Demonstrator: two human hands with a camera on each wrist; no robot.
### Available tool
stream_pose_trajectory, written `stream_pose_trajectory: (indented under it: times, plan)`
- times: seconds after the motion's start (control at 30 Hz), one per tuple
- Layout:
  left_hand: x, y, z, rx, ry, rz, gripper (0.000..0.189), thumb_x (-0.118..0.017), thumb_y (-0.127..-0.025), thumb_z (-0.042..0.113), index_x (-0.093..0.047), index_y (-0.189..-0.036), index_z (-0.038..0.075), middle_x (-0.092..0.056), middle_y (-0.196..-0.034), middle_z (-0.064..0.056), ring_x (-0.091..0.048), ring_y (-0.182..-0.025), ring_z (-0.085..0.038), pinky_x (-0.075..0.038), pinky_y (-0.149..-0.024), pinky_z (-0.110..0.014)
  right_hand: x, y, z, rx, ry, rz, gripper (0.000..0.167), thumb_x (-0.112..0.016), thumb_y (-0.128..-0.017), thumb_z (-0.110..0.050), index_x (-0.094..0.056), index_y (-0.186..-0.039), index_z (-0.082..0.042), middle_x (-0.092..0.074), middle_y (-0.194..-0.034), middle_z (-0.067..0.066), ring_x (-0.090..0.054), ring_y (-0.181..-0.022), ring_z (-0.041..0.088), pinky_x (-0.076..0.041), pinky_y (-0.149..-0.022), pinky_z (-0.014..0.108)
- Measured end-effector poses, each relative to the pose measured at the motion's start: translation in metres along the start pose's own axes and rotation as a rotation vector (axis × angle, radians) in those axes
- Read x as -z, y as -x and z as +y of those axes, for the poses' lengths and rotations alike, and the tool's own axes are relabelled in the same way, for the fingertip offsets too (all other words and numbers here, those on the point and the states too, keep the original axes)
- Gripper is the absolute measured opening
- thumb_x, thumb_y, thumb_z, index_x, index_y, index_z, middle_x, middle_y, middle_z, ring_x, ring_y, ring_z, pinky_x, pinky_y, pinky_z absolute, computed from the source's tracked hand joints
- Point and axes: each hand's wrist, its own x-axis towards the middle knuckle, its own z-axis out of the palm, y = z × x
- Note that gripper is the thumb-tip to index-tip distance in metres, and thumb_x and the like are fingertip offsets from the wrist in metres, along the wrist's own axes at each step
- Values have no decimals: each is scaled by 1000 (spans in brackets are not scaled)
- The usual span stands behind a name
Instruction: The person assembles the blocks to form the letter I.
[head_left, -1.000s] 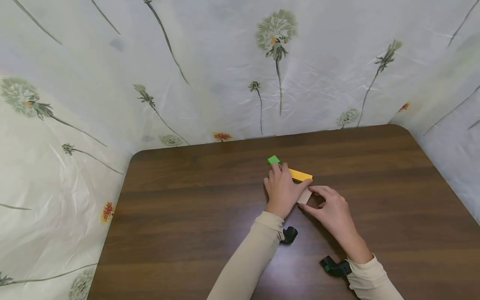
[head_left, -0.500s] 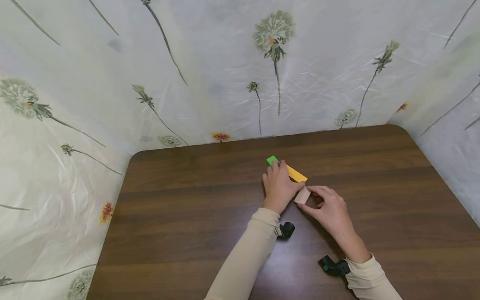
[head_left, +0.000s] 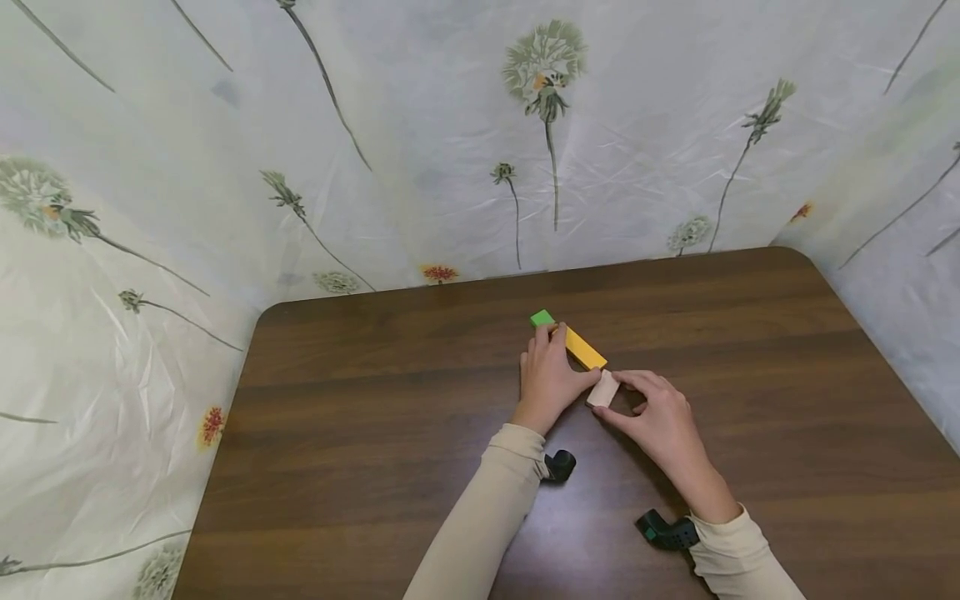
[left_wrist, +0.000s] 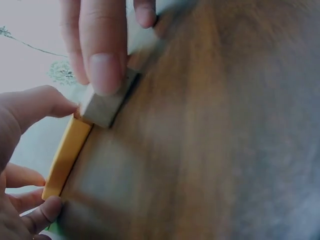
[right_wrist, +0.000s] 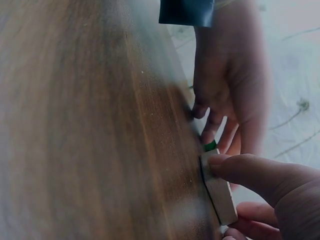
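In the head view three blocks lie end to end on the brown table: a green block (head_left: 542, 318), a long yellow block (head_left: 585, 348) and a pale wooden block (head_left: 603, 389). My left hand (head_left: 547, 375) grips the yellow block lengthwise, thumb at its near end and fingers at the far end by the green one. Thumb and fingers of my right hand (head_left: 663, 421) pinch the pale block from its two ends. In the left wrist view the pale block (left_wrist: 102, 108) sits right at the end of the yellow block (left_wrist: 67, 155). The left fingers partly hide the green block.
The wooden table (head_left: 375, 433) has rounded back corners and ends at a flower-patterned sheet (head_left: 450, 150) behind and at the sides. A black wrist camera (head_left: 559, 467) hangs by the left sleeve, another black camera (head_left: 666, 531) by the right sleeve.
The yellow block has swung round, its near end moving left and toward me, with my left hand drawing slightly left. The pale block shows more fully and my right hand has barely moved.
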Motion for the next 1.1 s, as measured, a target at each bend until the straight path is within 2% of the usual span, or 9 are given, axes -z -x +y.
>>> stream_pose_trajectory:
  times: [0.33, 0.57, 0.77, 1.1]
  plan:
    - [-1, 2, -3, 2, 76, 20, 91, -82, -84, 54, -46, -156, 12, -49, -149, -5, -56, -127, -21, -45, -105, -40, -1, 0, 0, -10, -2, -3, 54, -92, -78, -27, -73, -123, -5, -71, -121, 15, -70, -96, 30, -57, -67, 25]
    - [4, 2, -8, -14, 83, -45, 88, -80, -86, 51, -44, -157, 15, -46, -157, -1, -51, -138, -23, -44, -112, -44, -1, 0, 2, -9, -9, -3, 56, -93, -77, -27, -72, -125, -5, -71, -121, 14, -71, -96, 30, -57, -68, 24]
    - [5, 4, -9, -7, 142, -57, 91, -82, -85, 50, -42, -159, 14, -44, -156, -3, -49, -140, -22, -40, -115, -43, -2, 0, 3, -10, -6, -1, 56, -92, -78, -27, -72, -125, -6, -71, -121, 14, -70, -97, 30, -57, -67, 24]
    - [5, 4, -10, -45, 121, -38, 90, -81, -87, 50, -42, -159, 13, -48, -155, -3, -51, -137, -23, -42, -113, -43, -1, -1, 3, -14, -12, -13, 55, -91, -80, -29, -72, -126, -6, -71, -121, 15, -69, -99, 32, -56, -68, 22]
